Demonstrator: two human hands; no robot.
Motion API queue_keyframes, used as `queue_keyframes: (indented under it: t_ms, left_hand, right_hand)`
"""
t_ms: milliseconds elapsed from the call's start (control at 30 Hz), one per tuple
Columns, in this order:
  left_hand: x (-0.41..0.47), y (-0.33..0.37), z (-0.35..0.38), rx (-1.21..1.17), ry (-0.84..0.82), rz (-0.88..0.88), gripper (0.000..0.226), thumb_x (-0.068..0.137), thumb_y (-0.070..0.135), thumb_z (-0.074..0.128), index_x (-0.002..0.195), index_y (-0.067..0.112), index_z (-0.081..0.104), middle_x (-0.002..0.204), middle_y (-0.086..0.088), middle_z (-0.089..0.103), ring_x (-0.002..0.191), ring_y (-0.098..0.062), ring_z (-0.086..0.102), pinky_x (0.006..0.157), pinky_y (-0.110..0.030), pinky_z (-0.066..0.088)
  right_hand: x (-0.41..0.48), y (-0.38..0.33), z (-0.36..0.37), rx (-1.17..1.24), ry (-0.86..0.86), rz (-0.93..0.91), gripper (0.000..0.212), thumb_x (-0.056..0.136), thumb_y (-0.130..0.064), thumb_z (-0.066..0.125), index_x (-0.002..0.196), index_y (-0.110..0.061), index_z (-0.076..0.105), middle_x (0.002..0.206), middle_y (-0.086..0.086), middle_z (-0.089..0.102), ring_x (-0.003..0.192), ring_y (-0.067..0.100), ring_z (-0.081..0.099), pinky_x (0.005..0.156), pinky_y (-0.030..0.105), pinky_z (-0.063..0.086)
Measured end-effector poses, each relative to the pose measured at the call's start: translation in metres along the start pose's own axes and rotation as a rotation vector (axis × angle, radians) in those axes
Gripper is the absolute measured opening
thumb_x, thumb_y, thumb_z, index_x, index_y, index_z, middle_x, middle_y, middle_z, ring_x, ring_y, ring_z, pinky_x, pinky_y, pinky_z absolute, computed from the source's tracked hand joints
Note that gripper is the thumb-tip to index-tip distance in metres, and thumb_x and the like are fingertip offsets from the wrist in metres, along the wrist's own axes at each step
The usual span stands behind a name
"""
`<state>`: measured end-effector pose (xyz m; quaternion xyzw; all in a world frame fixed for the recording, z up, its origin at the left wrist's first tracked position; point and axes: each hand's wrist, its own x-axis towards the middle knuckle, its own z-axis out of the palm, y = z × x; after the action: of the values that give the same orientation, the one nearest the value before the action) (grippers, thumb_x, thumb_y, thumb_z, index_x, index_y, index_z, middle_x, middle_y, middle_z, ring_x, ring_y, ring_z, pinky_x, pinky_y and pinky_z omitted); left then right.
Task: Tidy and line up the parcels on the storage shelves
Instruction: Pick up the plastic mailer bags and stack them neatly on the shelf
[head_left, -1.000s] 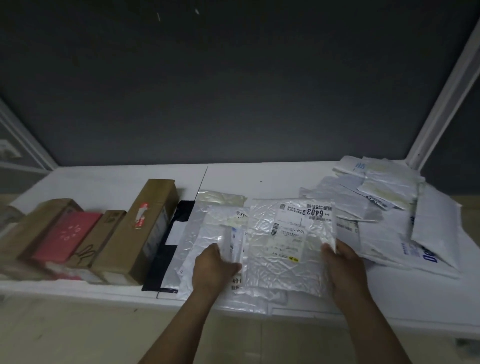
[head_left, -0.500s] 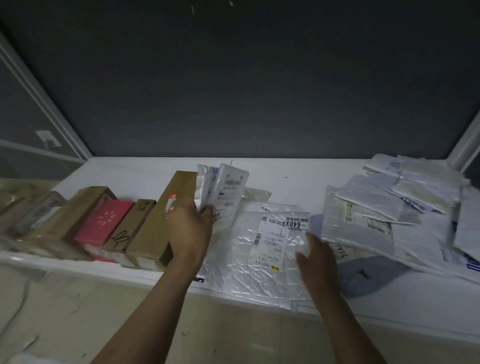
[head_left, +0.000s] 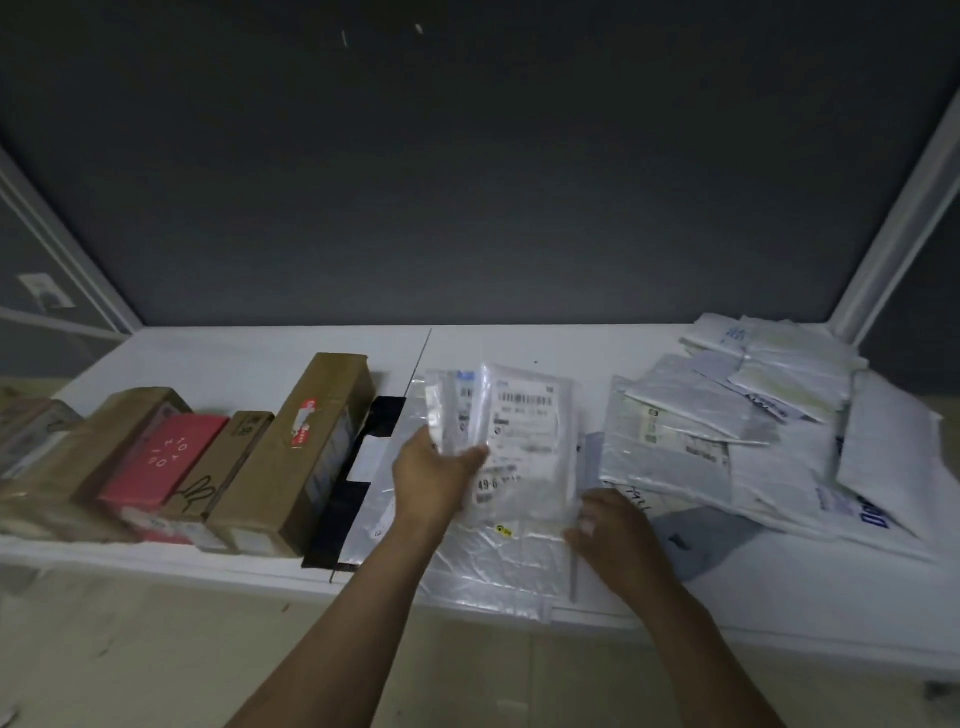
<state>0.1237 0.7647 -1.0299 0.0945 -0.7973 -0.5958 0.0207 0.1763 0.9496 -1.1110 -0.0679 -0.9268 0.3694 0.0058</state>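
Left hand (head_left: 434, 475) pinches thin clear-plastic labelled parcels (head_left: 519, 431) upright, just right of the long brown cardboard box (head_left: 311, 452) on the white shelf (head_left: 260, 358). Right hand (head_left: 610, 525), farther right, sits at their lower corner; its grip is unclear.

Shelf (head_left: 260, 358) was white, back wall (head_left: 467, 182) dark grey. Cardboard boxes (head_left: 104, 447) were brown. Pink box (head_left: 166, 457) had white letters. Tall box (head_left: 306, 447) was brown with a red-and-white sticker. Flat mailer (head_left: 353, 499) was black with a white label. Clear bags (head_left: 519, 431) were silvery, with white labels and black barcodes. Crinkled bag (head_left: 498, 566) carried a small yellow sticker. Mailer pile (head_left: 753, 426) was white and pale grey, with some blue lettering. Floor (head_left: 156, 649) was beige.
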Motion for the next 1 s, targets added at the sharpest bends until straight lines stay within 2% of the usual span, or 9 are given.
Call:
queue_keyframes:
  t_ms: [100, 200, 267, 400, 500, 567, 667, 900, 1000]
  left_hand:
    - [0.006, -0.018, 0.011, -0.08, -0.124, -0.144, 0.029, 0.077, 0.004, 0.076, 0.102, 0.013, 0.066, 0.092, -0.007, 0.073, 0.079, -0.022, 0.071, 0.071, -0.039, 0.06]
    - [0.012, -0.035, 0.021, -0.042, -0.27, -0.208, 0.042, 0.074, 0.004, 0.079, 0.111, 0.009, 0.061, 0.101, -0.009, 0.072, 0.084, -0.022, 0.071, 0.071, -0.038, 0.06]
    - [0.013, -0.043, 0.029, 0.117, -0.284, -0.129, 0.052, 0.07, 0.012, 0.084, 0.113, 0.012, 0.055, 0.106, -0.004, 0.068, 0.084, -0.014, 0.067, 0.06, -0.019, 0.053]
    - [0.0, -0.046, 0.045, 0.449, -0.275, 0.012, 0.076, 0.067, 0.028, 0.085, 0.128, 0.015, 0.041, 0.108, 0.004, 0.061, 0.088, -0.011, 0.057, 0.054, -0.007, 0.044]
    - [-0.005, -0.055, 0.05, 0.728, -0.227, 0.184, 0.107, 0.064, 0.054, 0.079, 0.147, 0.02, 0.021, 0.13, -0.003, 0.055, 0.115, -0.021, 0.052, 0.092, -0.029, 0.046]
    - [-0.006, -0.058, 0.047, 0.861, -0.189, 0.209, 0.107, 0.068, 0.063, 0.071, 0.151, 0.025, 0.015, 0.14, -0.007, 0.043, 0.127, -0.026, 0.039, 0.101, -0.036, 0.036]
    - [-0.007, -0.065, 0.04, 0.983, -0.198, 0.25, 0.083, 0.075, 0.072, 0.056, 0.146, 0.04, 0.026, 0.147, -0.006, 0.032, 0.131, -0.029, 0.031, 0.103, -0.043, 0.033]
    - [-0.017, -0.062, 0.041, 1.038, -0.047, 0.186, 0.061, 0.081, 0.06, 0.057, 0.135, 0.036, 0.044, 0.145, -0.011, 0.035, 0.13, -0.035, 0.034, 0.103, -0.047, 0.031]
    - [-0.012, -0.05, 0.052, 0.891, -0.011, 0.329, 0.049, 0.083, 0.038, 0.064, 0.13, 0.025, 0.057, 0.14, -0.014, 0.046, 0.125, -0.036, 0.041, 0.101, -0.048, 0.035]
  right_hand:
    - [-0.005, 0.008, -0.017, 0.015, 0.267, 0.072, 0.02, 0.082, -0.016, 0.054, 0.063, -0.01, 0.061, 0.072, -0.002, 0.057, 0.076, 0.028, 0.058, 0.059, 0.029, 0.039]
    - [-0.013, 0.019, -0.038, -0.052, 0.435, 0.184, 0.017, 0.078, -0.001, 0.059, 0.075, -0.01, 0.073, 0.085, 0.008, 0.069, 0.083, 0.028, 0.061, 0.068, 0.033, 0.047]
    - [-0.016, 0.029, -0.044, -0.079, 0.467, 0.185, 0.023, 0.078, 0.0, 0.06, 0.089, -0.014, 0.075, 0.095, 0.008, 0.07, 0.091, 0.027, 0.06, 0.071, 0.031, 0.044]
    - [-0.02, 0.037, -0.04, -0.08, 0.312, -0.054, 0.041, 0.083, -0.02, 0.067, 0.124, -0.016, 0.064, 0.119, 0.007, 0.067, 0.103, 0.023, 0.061, 0.09, 0.033, 0.047]
    - [-0.023, 0.037, -0.03, -0.265, 0.09, -0.191, 0.066, 0.083, -0.064, 0.04, 0.141, -0.034, 0.046, 0.152, -0.003, 0.036, 0.14, 0.02, 0.033, 0.113, 0.034, 0.023]
    - [-0.025, 0.039, -0.025, -0.342, -0.039, -0.182, 0.078, 0.074, -0.075, 0.022, 0.144, -0.044, 0.036, 0.156, -0.014, 0.009, 0.148, 0.014, 0.006, 0.117, 0.031, 0.004]
    - [-0.024, 0.042, -0.024, -0.32, -0.082, -0.161, 0.064, 0.086, -0.066, 0.043, 0.145, -0.042, 0.034, 0.154, -0.019, -0.003, 0.147, 0.009, -0.007, 0.118, 0.034, -0.004]
    - [-0.023, 0.062, -0.052, -0.286, 0.275, -0.069, 0.047, 0.088, -0.029, 0.058, 0.132, -0.013, 0.059, 0.145, 0.011, 0.046, 0.137, 0.029, 0.04, 0.111, 0.038, 0.03]
    - [-0.01, 0.086, -0.075, -0.438, 0.329, -0.04, 0.05, 0.063, -0.021, 0.078, 0.109, -0.003, 0.071, 0.113, 0.02, 0.068, 0.103, 0.038, 0.066, 0.084, 0.048, 0.054]
